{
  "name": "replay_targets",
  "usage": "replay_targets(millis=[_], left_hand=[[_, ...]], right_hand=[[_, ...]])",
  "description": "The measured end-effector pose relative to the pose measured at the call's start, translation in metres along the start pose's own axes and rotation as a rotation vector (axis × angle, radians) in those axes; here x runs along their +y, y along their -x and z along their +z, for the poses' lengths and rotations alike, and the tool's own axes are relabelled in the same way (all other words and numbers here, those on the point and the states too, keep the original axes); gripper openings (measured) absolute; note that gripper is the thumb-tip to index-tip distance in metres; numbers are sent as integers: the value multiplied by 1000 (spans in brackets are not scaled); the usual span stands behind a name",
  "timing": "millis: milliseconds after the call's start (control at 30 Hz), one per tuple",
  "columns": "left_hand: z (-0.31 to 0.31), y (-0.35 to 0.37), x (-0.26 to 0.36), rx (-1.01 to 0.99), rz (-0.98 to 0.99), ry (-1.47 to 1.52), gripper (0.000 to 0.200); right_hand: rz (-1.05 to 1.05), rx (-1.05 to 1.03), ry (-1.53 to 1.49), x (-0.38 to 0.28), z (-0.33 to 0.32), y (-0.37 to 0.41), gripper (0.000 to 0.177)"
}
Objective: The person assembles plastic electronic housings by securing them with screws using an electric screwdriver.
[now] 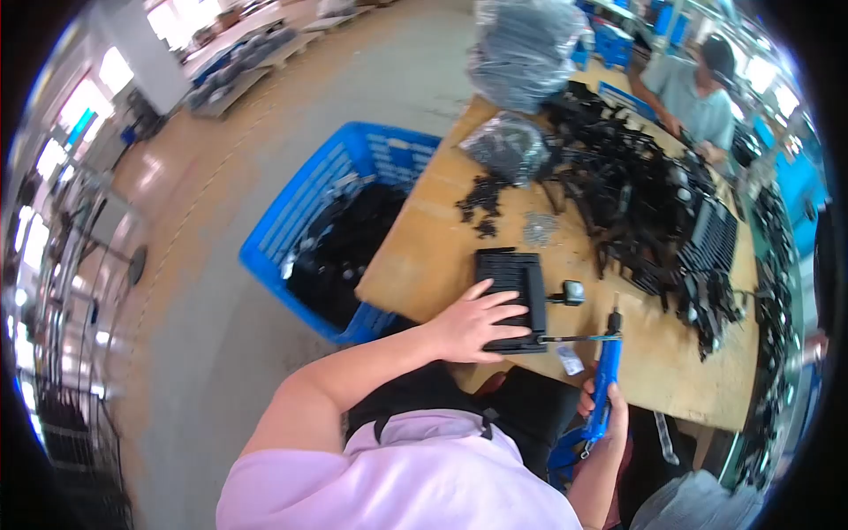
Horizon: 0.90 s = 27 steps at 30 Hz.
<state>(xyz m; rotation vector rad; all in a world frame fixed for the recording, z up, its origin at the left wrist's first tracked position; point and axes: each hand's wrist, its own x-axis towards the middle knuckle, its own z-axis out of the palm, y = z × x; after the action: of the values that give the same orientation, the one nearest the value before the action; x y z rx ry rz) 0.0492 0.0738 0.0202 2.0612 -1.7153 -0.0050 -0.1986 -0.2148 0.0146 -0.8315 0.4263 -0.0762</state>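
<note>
Pale lavender short-sleeved top (424, 486), black trousers (534, 402), bare forearms (380, 359), bare fingers (508, 312)

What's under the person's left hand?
Under the left hand is a black ridged object on the table; its edges show, but the part directly beneath is covered.

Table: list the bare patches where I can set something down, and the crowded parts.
Free: the left corner of the table, between the basket and the ribbed part under the left hand; and right of the driver, between the black heap and the near edge. Crowded: the far half, with bags and that heap.
</note>
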Motion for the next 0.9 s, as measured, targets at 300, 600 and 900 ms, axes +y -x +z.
replay_targets(millis=[300,600,900], left_hand=[[-10,0,-19,-109,141,66,69],[-31,-15,-25,7,73,177,66],[-16,-58,-126,346,-283,-192,18]], right_hand=[[53,30,4,-11,6,-21,79],[96,5,-102,-16,8,-30,80],[104,49,-92,-10,-7,-23,65]])
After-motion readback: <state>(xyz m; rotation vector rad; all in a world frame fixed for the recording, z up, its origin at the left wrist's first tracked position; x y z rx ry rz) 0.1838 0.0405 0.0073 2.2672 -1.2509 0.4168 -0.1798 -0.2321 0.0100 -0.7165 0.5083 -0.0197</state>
